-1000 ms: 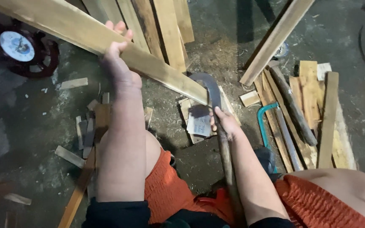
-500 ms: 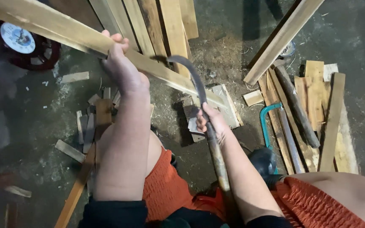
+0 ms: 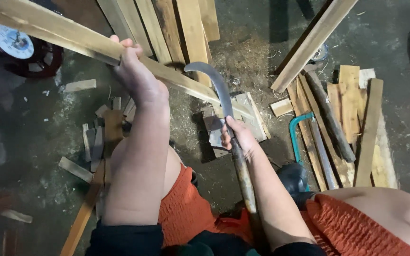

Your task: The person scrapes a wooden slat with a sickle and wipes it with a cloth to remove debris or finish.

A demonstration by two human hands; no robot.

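The right hand (image 3: 237, 137) is wrapping its fingers closed around the wooden handle of a curved blade (image 3: 217, 87); the handle is running up from the lap and the blade is arching toward the upper left, its tip pointing left. The left hand (image 3: 136, 76) is gripping a long wooden plank (image 3: 72, 40), fingers curled shut over its edge. The plank is slanting from the upper left down to a wooden block (image 3: 247, 116) on the floor (image 3: 34, 142). Offcuts, boards and a teal-framed saw (image 3: 297, 137) are lying on the dusty concrete. A round dial object (image 3: 15, 42) is partly hiding behind the plank.
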